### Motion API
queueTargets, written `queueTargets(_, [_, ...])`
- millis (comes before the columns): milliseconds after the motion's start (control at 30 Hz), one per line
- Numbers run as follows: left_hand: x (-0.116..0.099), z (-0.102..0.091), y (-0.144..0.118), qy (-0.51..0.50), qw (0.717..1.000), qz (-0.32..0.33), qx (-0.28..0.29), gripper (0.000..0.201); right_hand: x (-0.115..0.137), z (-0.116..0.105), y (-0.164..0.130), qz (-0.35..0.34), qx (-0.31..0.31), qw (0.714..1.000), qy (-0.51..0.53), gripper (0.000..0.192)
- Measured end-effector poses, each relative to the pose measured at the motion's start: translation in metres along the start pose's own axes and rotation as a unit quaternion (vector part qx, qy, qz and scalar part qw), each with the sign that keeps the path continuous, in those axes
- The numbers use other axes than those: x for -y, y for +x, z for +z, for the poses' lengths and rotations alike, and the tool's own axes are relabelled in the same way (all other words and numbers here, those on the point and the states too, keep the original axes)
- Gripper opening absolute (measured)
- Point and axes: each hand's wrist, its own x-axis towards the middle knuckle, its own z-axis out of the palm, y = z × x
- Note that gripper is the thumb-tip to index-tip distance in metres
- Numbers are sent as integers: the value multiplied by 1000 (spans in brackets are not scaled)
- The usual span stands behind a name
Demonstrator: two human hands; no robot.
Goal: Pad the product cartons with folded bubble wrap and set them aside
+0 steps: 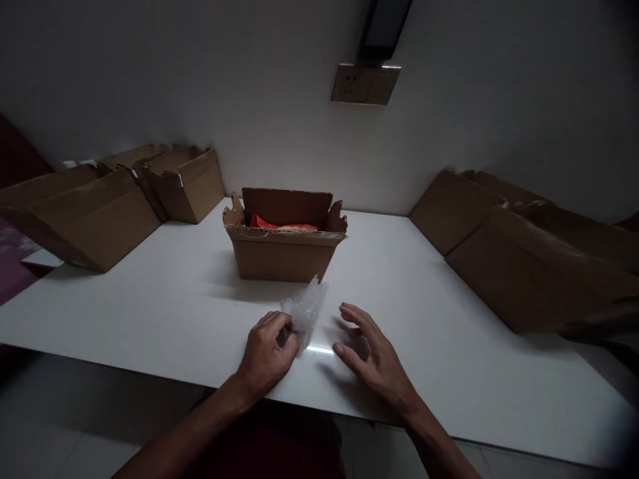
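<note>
My left hand (271, 347) grips the near edge of a crumpled sheet of clear bubble wrap (309, 309) above the white table. To its right, my right hand (372, 351) holds nothing, with thumb and fingers apart and curved toward the wrap. Just beyond both hands stands an open cardboard box (282, 258), its flaps up. Inside it, something red (262, 222) and a paler item show over the front edge; the rest of the contents is hidden.
On the white table (200, 319), open cardboard boxes stand at the left (100, 216) and right (544, 266). A socket plate (366, 84) is on the wall behind, below a dark device (384, 30). The table's front edge runs close to my forearms.
</note>
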Motion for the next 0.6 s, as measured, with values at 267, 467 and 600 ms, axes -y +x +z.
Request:
queueTargets(267, [-10, -4, -12, -93, 995, 22, 14, 11, 11, 10, 11, -76, -29, 996, -24, 59])
queueTargets(467, [-10, -18, -14, -229, 959, -151, 65, 4, 14, 13, 11, -85, -88, 992, 8, 22])
queueTargets(600, [0, -21, -14, -356, 913, -202, 2, 15, 21, 11, 4, -30, -148, 988, 10, 26])
